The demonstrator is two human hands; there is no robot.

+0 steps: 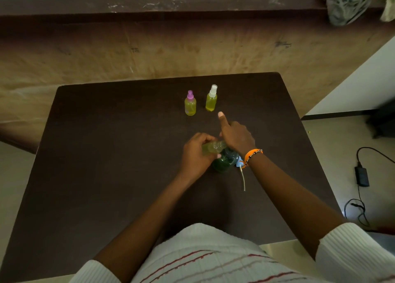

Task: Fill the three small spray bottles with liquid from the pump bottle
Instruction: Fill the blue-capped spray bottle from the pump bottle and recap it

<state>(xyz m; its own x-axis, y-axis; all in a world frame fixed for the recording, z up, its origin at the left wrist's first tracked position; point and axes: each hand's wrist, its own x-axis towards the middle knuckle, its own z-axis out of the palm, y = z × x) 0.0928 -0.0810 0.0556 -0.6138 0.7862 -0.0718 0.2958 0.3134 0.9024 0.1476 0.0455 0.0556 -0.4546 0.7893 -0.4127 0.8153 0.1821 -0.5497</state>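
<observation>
Head view, looking down on a dark worktop (106,154). Near the far edge, two small spray bottles standing upright, side by side and apart: one with a purple cap (190,103), one with a white cap (211,98), both holding yellow-green liquid, both capped. Closer in, at the middle, a dark green pump bottle (224,162) standing on the worktop. Over its top, a third small spray bottle (211,148), uncapped, tipped almost on its side, mouth towards the pump. Left hand (195,154) with fingers curled round that small bottle. Right hand (237,138) on top of the pump bottle, fingers bent over its head, thumb sticking straight out forward; whether pressing or merely resting, cannot tell. Just right of the pump bottle, a blue spray cap with a thin white dip tube (242,175) lying flat on the worktop. On a ledge far right, a crumpled grey cloth (344,4).

Likely the last of three fills. To do well: keep the small mouth tight under the nozzle, tilt only enough to catch the stream, pump slowly in short strokes, steady the pump base, stop short of the neck to leave room for the dip tube.
</observation>
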